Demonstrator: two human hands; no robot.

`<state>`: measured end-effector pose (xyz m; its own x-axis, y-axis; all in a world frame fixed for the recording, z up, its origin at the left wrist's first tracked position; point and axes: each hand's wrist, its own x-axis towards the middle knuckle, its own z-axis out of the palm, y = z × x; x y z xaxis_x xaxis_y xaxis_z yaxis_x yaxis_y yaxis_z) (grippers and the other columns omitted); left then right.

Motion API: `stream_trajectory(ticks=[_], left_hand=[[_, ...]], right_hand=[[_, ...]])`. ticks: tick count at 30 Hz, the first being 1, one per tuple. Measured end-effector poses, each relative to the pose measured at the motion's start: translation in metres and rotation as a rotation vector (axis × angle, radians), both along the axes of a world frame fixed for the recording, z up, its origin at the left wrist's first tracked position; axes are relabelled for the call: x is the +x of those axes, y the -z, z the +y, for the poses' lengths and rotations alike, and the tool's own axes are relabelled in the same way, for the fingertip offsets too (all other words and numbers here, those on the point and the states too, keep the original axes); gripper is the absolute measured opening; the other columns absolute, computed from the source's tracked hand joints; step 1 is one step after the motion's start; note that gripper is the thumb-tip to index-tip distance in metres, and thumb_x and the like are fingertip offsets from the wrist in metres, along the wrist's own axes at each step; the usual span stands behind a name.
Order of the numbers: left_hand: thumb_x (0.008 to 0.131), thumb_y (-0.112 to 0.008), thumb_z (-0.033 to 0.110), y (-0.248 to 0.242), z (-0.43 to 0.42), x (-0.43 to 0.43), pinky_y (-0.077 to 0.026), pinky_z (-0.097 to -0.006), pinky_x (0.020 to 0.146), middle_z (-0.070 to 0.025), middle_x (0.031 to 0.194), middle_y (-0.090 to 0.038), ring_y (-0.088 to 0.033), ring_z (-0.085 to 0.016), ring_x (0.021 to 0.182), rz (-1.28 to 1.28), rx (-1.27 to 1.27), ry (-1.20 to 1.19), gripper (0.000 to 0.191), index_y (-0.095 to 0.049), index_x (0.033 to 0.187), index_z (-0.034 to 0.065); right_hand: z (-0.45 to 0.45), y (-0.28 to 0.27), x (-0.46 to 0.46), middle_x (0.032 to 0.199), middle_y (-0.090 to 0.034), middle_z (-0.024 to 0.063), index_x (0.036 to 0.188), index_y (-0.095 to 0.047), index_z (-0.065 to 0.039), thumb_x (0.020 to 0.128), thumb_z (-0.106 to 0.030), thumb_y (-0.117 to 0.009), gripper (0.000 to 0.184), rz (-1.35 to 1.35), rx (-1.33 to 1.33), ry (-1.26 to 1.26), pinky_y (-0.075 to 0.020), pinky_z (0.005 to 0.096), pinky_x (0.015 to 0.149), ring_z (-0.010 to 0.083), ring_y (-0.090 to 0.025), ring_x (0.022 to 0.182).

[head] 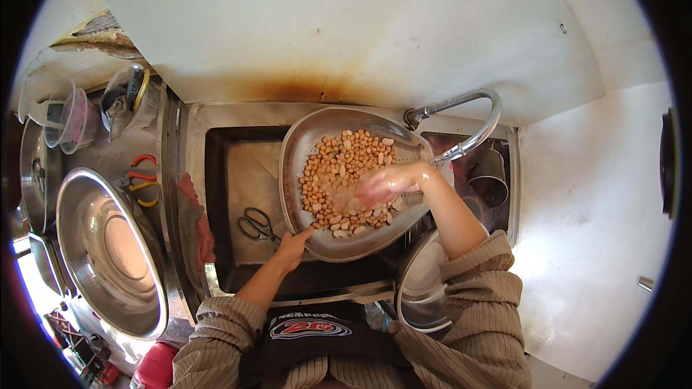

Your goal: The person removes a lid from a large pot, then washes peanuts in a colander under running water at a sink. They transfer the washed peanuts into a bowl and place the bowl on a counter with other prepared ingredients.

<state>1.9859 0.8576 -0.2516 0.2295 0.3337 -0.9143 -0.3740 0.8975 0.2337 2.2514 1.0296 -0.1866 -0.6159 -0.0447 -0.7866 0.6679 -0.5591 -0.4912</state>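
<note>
A large metal basin (pixel 346 251) rests tilted across the sink, holding chickpeas (pixel 340 156) and some larger pale beans (pixel 359 230). On its lower left rim, my left hand (pixel 293 248) grips the edge with the thumb over the top. My right hand (pixel 386 181) is above the chickpeas, wet and slightly blurred, with its fingers over them; whether it holds anything cannot be told. The curved chrome faucet (pixel 486 119) ends right at my right wrist. Water appears to run over the hand, and cloudy water lies among the chickpeas.
Scissors (pixel 258 224) lie in the left sink compartment (pixel 243 162). A metal pot (pixel 489 178) sits in the right one. A round steel bowl (pixel 111 254), red-handled pliers (pixel 141 176) and plastic containers (pixel 78 119) stand left. A pink cloth (pixel 203 235) hangs over the sink's left edge.
</note>
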Motion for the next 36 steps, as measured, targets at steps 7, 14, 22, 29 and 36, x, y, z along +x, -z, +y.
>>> stream_trajectory(ticks=[7,14,22,29,36], left_hand=[[0.085,-0.061,0.008,0.011,-0.005,-0.007,-0.038,-0.0396,0.094,-0.0193,0.122,-0.049,-0.048,-0.027,0.111,-0.045,-0.022,0.018,0.055,-0.032,0.128,-0.0087],[0.071,-0.055,-0.013,0.013,-0.020,-0.047,-0.048,-0.0400,0.086,-0.0158,0.114,-0.055,-0.056,-0.030,0.101,-0.049,0.079,-0.029,0.053,-0.043,0.122,-0.0030],[0.068,-0.051,-0.017,-0.048,-0.082,-0.124,-0.046,-0.0395,0.090,-0.0170,0.118,-0.053,-0.054,-0.032,0.105,-0.017,0.150,-0.195,0.059,-0.042,0.125,-0.0027],[0.067,-0.052,-0.016,-0.083,-0.130,-0.120,-0.048,-0.0401,0.088,-0.0192,0.112,-0.057,-0.057,-0.033,0.101,0.076,0.198,-0.379,0.053,-0.048,0.119,-0.0068],[0.067,-0.054,-0.015,-0.091,-0.133,-0.105,-0.051,-0.0399,0.082,-0.0195,0.109,-0.058,-0.059,-0.032,0.095,0.027,0.257,-0.452,0.050,-0.050,0.116,-0.0058]], right_hand=[[-0.007,0.011,0.005,0.121,-0.057,0.0126,0.131,-0.044,-0.004,0.091,-0.020,-0.049,0.043,-0.132,0.347,0.049,-0.0426,0.0360,0.095,0.0207,-0.054,0.112],[0.001,0.047,0.068,0.092,-0.063,0.0169,0.105,-0.054,0.004,0.087,-0.031,-0.056,0.039,-0.571,0.517,1.347,-0.0534,0.0373,0.071,0.0277,-0.064,0.084],[0.033,0.103,0.060,0.083,-0.061,0.0128,0.099,-0.049,-0.001,0.097,-0.026,-0.041,0.026,0.271,-0.312,2.366,-0.0515,0.0399,0.078,0.0242,-0.061,0.077],[0.041,0.111,0.060,0.063,-0.044,0.0029,0.078,-0.045,-0.003,0.088,-0.006,-0.039,0.012,1.058,-0.570,2.357,-0.0403,0.0269,0.050,0.0131,-0.042,0.047],[-0.024,0.050,0.043,0.110,-0.060,0.0065,0.114,-0.055,-0.007,0.084,-0.051,-0.056,0.053,-0.135,0.219,1.086,-0.0473,0.0373,0.079,0.0167,-0.057,0.095]])
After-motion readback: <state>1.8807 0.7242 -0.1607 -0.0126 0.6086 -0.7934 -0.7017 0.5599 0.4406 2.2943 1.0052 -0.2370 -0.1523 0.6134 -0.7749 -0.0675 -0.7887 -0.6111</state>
